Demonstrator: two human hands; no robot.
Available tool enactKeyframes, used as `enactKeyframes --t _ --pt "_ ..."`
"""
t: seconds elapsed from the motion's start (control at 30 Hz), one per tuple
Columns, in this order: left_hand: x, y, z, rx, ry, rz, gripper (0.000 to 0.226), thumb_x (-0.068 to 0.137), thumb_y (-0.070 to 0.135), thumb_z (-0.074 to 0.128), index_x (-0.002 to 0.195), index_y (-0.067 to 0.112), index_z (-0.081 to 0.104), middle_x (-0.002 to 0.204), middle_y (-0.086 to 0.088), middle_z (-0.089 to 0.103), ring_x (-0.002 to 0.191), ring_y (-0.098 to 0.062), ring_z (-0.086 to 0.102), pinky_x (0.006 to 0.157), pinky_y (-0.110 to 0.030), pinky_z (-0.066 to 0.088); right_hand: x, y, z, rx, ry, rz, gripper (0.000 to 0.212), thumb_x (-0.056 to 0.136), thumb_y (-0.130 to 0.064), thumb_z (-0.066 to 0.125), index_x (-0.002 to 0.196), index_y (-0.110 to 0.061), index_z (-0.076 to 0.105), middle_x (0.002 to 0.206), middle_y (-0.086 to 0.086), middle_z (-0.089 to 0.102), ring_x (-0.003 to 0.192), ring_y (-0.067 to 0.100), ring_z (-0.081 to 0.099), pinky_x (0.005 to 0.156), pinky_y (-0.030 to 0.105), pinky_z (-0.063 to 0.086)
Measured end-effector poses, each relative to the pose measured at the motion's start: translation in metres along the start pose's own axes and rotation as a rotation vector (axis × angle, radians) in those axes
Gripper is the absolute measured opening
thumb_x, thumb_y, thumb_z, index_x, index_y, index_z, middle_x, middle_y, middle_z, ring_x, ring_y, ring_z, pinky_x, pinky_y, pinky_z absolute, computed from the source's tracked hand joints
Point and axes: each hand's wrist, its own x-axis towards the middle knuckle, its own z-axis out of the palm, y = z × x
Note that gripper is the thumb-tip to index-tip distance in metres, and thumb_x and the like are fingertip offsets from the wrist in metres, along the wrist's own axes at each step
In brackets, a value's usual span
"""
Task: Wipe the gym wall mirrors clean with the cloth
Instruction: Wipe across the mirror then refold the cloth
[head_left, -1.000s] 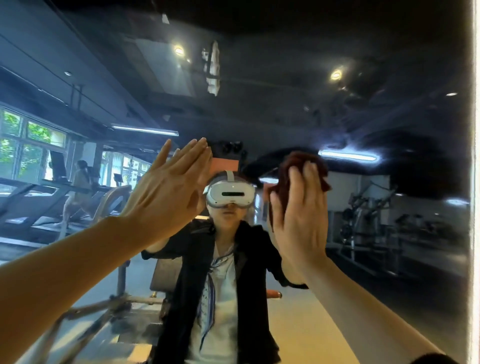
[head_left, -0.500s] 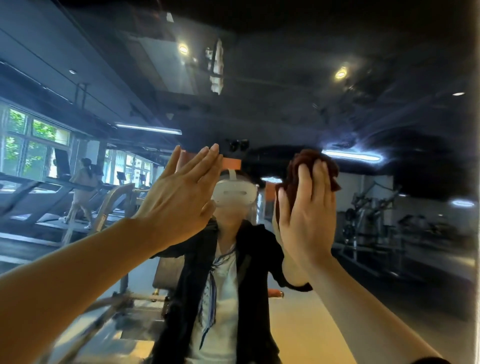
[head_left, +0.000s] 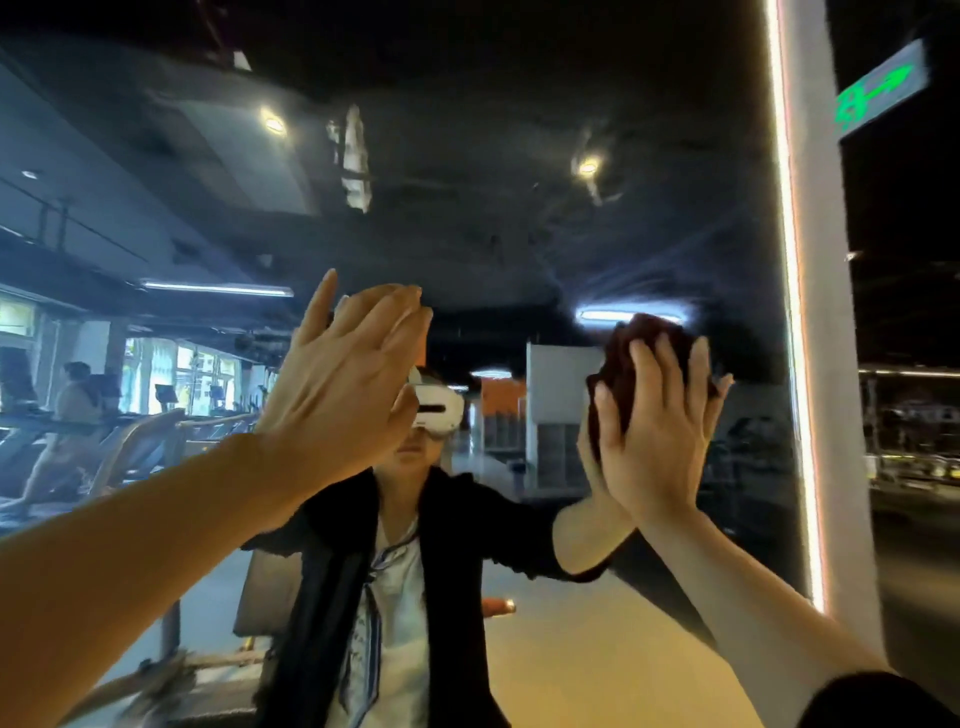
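Her right hand (head_left: 657, 441), fingers spread flat, presses a crumpled dark red cloth (head_left: 636, 358) against the big dark wall mirror (head_left: 519, 234); her left hand (head_left: 345, 379) is raised, fingers straight together, holding nothing.

A lit strip (head_left: 795, 322) runs down a pale pillar (head_left: 826, 364) at the right, with a green exit sign (head_left: 878, 91) beside it. Treadmills (head_left: 104, 436) stand at far left, and someone (head_left: 72, 410), blurred, seems to walk on one. Ceiling lamps (head_left: 272, 123) glow overhead.
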Motion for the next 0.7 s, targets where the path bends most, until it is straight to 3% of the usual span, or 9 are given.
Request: enactKeyframes --t 0.07,0.17,0.27,0.37,0.5,0.7 --pt "0.016 0.003 0.001 0.014 0.014 -0.016 0.069 0.084 0.028 0.067 0.145 0.005 0.045 0.153 -0.015 0.043 0.144 -0.030 0.037 0.119 -0.063 0.015 0.029 0.021 0.001 0.023 0.044 0.191 0.054 0.102 -0.043 0.037 0.145 -0.010 0.044 0.153 0.017 0.044 0.150 0.037 0.024 0.123 0.058 0.013" --pt "0.032 -0.002 0.002 0.048 0.043 -0.069 0.070 0.092 0.032 0.056 0.152 0.002 0.034 0.161 -0.017 0.027 0.151 -0.031 0.022 0.121 -0.060 0.006 0.061 0.020 0.003 0.075 0.075 0.291 0.053 0.103 -0.038 0.044 0.146 -0.006 0.041 0.154 0.021 0.040 0.147 0.039 0.029 0.119 0.059 0.026" --pt "0.035 -0.012 0.001 0.077 0.061 -0.120 0.070 0.093 0.036 0.043 0.151 0.000 0.032 0.160 -0.021 0.027 0.150 -0.035 0.022 0.120 -0.061 0.005 0.080 -0.003 0.007 0.084 0.066 0.226 0.052 0.104 -0.034 0.046 0.146 -0.004 0.042 0.154 0.023 0.038 0.148 0.039 0.028 0.121 0.055 0.026" --pt "0.031 -0.024 0.000 0.083 0.042 -0.142 0.073 0.090 0.041 0.038 0.150 -0.001 0.034 0.158 -0.023 0.029 0.149 -0.037 0.024 0.119 -0.063 0.007 0.092 -0.042 0.014 0.078 0.028 0.074 0.056 0.103 -0.040 0.036 0.144 -0.003 0.043 0.152 0.025 0.041 0.148 0.041 0.027 0.120 0.056 0.027" --pt "0.018 -0.043 0.001 0.072 0.045 -0.159 0.072 0.091 0.042 0.038 0.148 -0.002 0.040 0.157 -0.022 0.033 0.147 -0.037 0.029 0.118 -0.065 0.011 0.098 -0.101 0.023 0.071 0.001 -0.052 0.064 0.100 -0.046 0.023 0.145 -0.005 0.043 0.151 0.024 0.043 0.148 0.040 0.028 0.121 0.054 0.027" --pt "-0.011 -0.081 0.002 0.066 0.062 -0.206 0.070 0.092 0.043 0.040 0.148 0.000 0.042 0.156 -0.020 0.035 0.147 -0.035 0.030 0.118 -0.064 0.013 0.098 -0.163 0.035 0.019 0.016 -0.115 0.064 0.101 -0.045 0.020 0.146 -0.006 0.044 0.151 0.023 0.044 0.148 0.039 0.029 0.122 0.052 0.026"
